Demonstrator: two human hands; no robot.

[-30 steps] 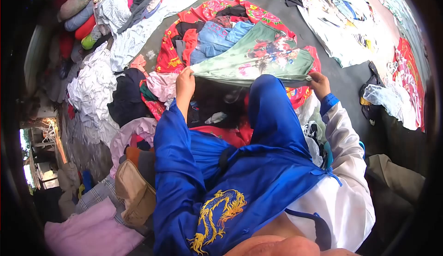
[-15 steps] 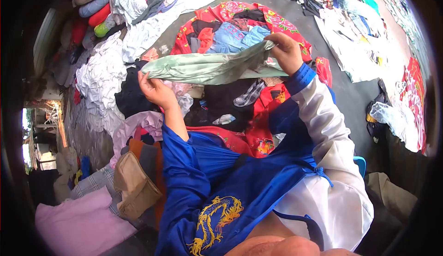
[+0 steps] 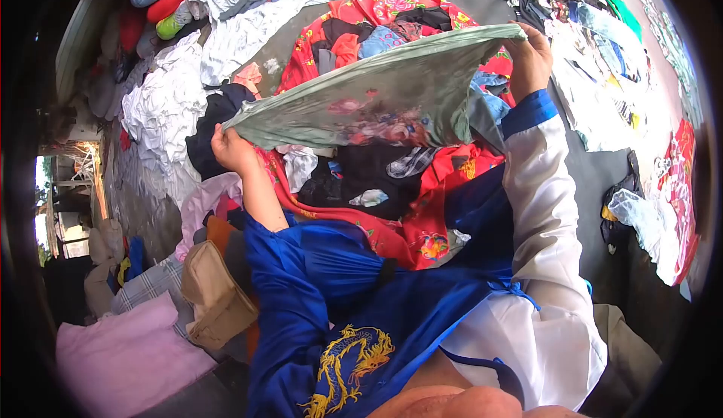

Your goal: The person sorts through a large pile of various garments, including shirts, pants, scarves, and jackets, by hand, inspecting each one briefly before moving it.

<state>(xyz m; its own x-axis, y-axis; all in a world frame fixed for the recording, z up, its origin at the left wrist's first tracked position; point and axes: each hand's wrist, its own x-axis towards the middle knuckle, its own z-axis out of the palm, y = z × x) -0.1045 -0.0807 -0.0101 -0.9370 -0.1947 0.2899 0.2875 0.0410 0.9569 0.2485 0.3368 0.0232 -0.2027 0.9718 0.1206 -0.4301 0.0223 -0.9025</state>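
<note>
A thin pale green cloth (image 3: 301,109) with a printed flower pattern is stretched in the air between my two hands. At its left corner, my left hand (image 3: 233,149) is closed on the edge. My right hand (image 3: 532,58) pinches the upper right corner, held higher than the left. The middle of the cloth hangs down in folds and shows reddish and blue flowers. Below and behind it lies a red flowered cloth (image 3: 431,246) with dark and mixed garments on it, among them a black garment (image 3: 376,173). The kind of garment I hold cannot be made out.
White clothes (image 3: 162,117) are heaped at the left, beside a black garment (image 3: 215,128). Another mixed pile (image 3: 602,79) lies at the upper right. A folded pink cloth (image 3: 135,346) and a tan folded item (image 3: 217,294) are near my left side.
My right hand has moved up and to the right, my left hand slightly left and down. The green cloth has gone from a bunched strip to a wider spread, showing its flowers.
</note>
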